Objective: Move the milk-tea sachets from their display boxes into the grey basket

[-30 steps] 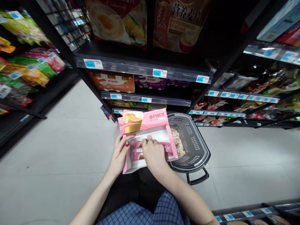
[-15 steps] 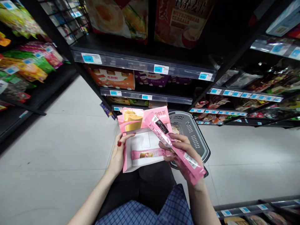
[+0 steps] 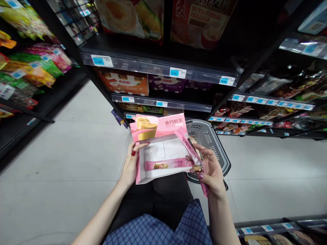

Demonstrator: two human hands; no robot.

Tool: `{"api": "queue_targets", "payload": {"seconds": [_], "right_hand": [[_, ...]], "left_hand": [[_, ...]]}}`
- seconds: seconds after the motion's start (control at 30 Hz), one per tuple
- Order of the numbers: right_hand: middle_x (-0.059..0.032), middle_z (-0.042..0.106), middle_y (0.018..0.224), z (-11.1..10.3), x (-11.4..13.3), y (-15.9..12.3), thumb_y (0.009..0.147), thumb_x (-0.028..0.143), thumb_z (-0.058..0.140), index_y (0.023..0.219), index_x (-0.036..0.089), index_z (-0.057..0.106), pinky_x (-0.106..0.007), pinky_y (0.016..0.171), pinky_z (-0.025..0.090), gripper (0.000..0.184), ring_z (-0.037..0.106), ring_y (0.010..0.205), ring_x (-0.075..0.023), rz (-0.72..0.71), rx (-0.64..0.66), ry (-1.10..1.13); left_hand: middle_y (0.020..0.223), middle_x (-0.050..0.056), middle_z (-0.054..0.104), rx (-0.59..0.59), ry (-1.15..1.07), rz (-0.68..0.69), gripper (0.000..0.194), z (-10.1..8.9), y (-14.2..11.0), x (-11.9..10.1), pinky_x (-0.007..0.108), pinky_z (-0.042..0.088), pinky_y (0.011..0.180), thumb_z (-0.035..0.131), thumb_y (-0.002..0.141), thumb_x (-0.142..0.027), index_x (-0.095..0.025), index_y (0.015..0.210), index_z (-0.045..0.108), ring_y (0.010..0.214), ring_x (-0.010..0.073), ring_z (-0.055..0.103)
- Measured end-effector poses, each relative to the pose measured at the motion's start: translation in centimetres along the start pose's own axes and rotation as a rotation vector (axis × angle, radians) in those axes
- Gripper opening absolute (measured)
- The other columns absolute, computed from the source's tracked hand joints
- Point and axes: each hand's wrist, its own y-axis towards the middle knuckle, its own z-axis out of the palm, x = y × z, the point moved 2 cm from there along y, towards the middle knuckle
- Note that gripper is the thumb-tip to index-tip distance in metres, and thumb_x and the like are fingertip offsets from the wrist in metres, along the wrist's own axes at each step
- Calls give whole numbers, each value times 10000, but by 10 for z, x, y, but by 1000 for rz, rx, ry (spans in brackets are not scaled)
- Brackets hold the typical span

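Observation:
My left hand (image 3: 130, 165) grips the left side of an open pink milk tea box (image 3: 176, 121), its thumb hooked over the rim. The box rests above my lap with its printed lid raised at the back. Inside, on the white bottom, one pink milk tea sachet (image 3: 163, 164) lies lengthwise near the front wall. My right hand (image 3: 211, 168) is closed on pink milk tea sachets (image 3: 192, 151), held edge-on and slanting over the right end of the box. How many are in this hand I cannot tell.
A grey shopping basket (image 3: 217, 149) stands on the floor behind the box to the right. Ahead rise dark shelves (image 3: 153, 66) with price tags and boxed drinks (image 3: 125, 82). Bagged snacks (image 3: 38, 66) fill a rack at left, and more packs (image 3: 281, 238) lie at lower right.
My right hand has turned the sachets from flat to edge-on, and their lower ends have swung left. The box's lid lettering now shows more fully. The view has shifted slightly.

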Motion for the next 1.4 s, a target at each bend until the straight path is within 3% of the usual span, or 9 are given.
{"api": "queue_targets", "payload": {"seconds": [0.07, 0.13, 0.27, 0.37, 0.6, 0.83, 1.17, 1.27, 1.4], "right_hand": [[-88, 447, 1388, 2, 1, -3, 662, 201, 774, 1239, 323, 523, -282, 681, 593, 641, 648, 1006, -226, 27, -21, -38], [-115, 575, 1251, 3, 4, -6, 655, 217, 790, 1237, 275, 532, -301, 698, 593, 640, 662, 975, -235, 67, -20, -55], [-42, 670, 847, 6, 9, -12, 806, 407, 649, 1074, 229, 546, -167, 382, 488, 338, 643, 518, -117, 89, -32, 41], [13, 608, 713, 11, 11, -14, 889, 590, 379, 1090, 244, 480, -118, 262, 324, 412, 466, 304, -42, 131, -18, 122], [4, 615, 819, 10, 11, -17, 908, 355, 508, 916, 201, 493, -133, 330, 412, 156, 564, 431, -56, 174, -78, -99], [-65, 702, 855, 13, 16, -14, 850, 312, 606, 878, 160, 576, -237, 548, 573, 158, 670, 597, -129, 185, -133, -294], [-68, 685, 746, 13, 16, -14, 829, 368, 618, 897, 138, 624, -201, 436, 482, 240, 578, 478, -97, 193, -217, -335], [-38, 659, 767, 7, 15, -15, 879, 396, 540, 1000, 187, 616, -206, 475, 485, 253, 567, 527, -95, 157, -262, -321], [-18, 662, 825, -1, 18, -15, 829, 300, 632, 978, 221, 649, -218, 632, 536, 170, 618, 681, -111, 140, -222, -325]], "left_hand": [[1375, 62, 386, 8, 9, -2, 685, 0, 0, -1, 434, 115, 1168, 224, 845, -714, -220, 1055, 649, 1374, 256, 248], [1362, 64, 402, 15, 21, 1, 673, 0, 0, -2, 432, 127, 1167, 242, 845, -710, -219, 1066, 646, 1373, 249, 250], [1369, 72, 401, 10, 42, 7, 662, -1, 1, -1, 428, 130, 1165, 248, 853, -695, -213, 1070, 645, 1371, 242, 257], [1381, 68, 388, 13, 53, 6, 646, -1, 1, 0, 421, 129, 1166, 248, 864, -678, -213, 1067, 647, 1374, 241, 250], [1360, 58, 395, 16, 36, 11, 611, 0, 0, -1, 407, 167, 1160, 256, 879, -647, -225, 1110, 634, 1368, 235, 252], [1360, 59, 404, 20, 38, 12, 611, 0, 1, -4, 415, 148, 1163, 261, 876, -649, -224, 1105, 634, 1374, 236, 231], [1338, 72, 414, 26, 43, 17, 627, 1, 2, -7, 419, 166, 1158, 269, 860, -673, -216, 1098, 627, 1362, 240, 257], [1337, 69, 408, 30, 39, 17, 613, 1, 2, -6, 423, 173, 1155, 273, 861, -670, -224, 1083, 631, 1365, 242, 254], [1321, 75, 422, 25, 31, 27, 626, 1, 2, -7, 429, 180, 1153, 287, 840, -699, -217, 1023, 642, 1363, 250, 258]]}}
